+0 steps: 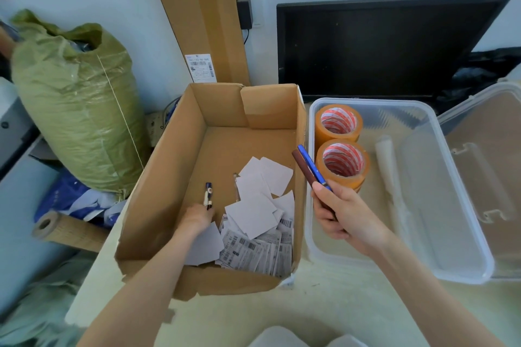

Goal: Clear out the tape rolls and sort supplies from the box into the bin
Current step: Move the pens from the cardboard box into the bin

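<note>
Your right hand [342, 213] grips two pens [308, 167], fingers curled round them; your left hand [197, 217] pinches one pen [208, 196] inside the box [158, 177]. At two o'clock, two tape rolls [342, 162] stand in the bin [456, 205].

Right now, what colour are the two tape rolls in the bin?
Orange tape rolls with red-and-white striped cores, seen in the head view.
</note>
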`<action>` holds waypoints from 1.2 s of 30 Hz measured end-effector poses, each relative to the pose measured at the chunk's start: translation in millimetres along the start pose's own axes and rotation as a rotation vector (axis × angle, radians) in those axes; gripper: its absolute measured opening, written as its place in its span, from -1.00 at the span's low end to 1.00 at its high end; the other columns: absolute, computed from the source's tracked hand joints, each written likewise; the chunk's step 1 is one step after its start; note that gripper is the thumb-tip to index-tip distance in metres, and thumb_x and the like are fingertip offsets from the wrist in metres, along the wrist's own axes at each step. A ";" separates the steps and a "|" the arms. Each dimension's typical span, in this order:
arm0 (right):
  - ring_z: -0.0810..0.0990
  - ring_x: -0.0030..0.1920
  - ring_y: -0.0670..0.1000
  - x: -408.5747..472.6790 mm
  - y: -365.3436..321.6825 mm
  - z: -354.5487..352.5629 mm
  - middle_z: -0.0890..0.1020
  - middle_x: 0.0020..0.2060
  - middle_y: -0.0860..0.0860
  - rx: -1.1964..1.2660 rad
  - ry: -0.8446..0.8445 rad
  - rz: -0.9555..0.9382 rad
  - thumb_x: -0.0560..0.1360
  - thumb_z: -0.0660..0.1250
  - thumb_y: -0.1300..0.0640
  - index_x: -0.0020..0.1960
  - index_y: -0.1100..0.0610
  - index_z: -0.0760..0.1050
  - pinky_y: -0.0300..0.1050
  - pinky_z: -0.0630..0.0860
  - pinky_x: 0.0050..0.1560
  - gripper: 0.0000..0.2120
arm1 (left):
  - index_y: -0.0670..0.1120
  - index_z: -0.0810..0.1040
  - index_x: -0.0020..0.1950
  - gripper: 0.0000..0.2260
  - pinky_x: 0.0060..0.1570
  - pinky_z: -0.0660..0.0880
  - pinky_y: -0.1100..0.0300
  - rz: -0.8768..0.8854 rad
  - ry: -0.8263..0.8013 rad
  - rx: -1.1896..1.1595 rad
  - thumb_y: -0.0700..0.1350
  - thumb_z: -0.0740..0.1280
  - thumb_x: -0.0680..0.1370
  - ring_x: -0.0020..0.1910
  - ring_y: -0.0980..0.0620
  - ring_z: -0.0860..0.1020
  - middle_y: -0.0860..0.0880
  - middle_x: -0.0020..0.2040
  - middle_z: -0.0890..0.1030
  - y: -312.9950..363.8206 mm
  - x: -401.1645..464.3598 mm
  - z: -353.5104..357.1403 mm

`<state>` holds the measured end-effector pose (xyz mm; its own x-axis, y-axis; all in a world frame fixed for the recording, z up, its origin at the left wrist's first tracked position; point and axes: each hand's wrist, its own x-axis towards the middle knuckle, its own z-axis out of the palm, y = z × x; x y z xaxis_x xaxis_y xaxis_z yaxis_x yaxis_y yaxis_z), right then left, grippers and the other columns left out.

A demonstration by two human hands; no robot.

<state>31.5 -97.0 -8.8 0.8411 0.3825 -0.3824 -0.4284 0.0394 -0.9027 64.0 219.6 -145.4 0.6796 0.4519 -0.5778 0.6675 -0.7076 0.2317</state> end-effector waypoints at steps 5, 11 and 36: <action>0.16 -0.55 -0.08 -0.6 2.9 0.6 0.29 -0.46 -0.01 -0.019 0.091 -0.037 0.63 0.15 0.07 -0.04 0.19 0.44 -0.31 0.11 -0.60 -0.80 | -0.18 0.50 0.13 -0.78 -0.11 0.38 0.14 0.083 -0.038 0.126 -0.08 0.19 0.62 0.04 -0.14 0.55 -0.16 0.06 0.57 2.2 -2.3 -4.5; 0.20 -0.57 -0.07 0.0 -10.2 -23.4 0.32 -0.48 0.00 0.211 0.318 -0.183 0.63 0.17 0.14 0.00 0.22 0.46 -0.27 0.15 -0.60 -0.84 | -0.07 0.43 0.01 -0.85 0.12 0.28 -0.02 0.263 0.229 -0.166 -0.04 0.12 0.65 -0.01 -0.14 0.50 -0.01 -0.13 0.55 30.2 -38.3 -26.8; 0.52 -0.05 0.11 80.1 30.1 -135.9 0.53 -0.02 0.16 -0.183 0.572 0.373 0.55 0.13 0.36 0.40 0.18 0.34 -0.06 0.44 -0.01 -0.57 | -0.15 0.50 0.14 -0.70 -0.60 0.16 0.35 0.376 -0.334 -1.008 0.01 0.09 0.66 -0.54 0.15 0.19 -0.04 -0.35 0.36 130.5 -160.2 -11.7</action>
<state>130.9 -190.6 -93.4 0.7119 -0.2072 -0.6710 -0.7018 -0.1745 -0.6907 45.8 61.2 -13.5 0.8751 0.0276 -0.4832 0.4810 0.0618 0.8745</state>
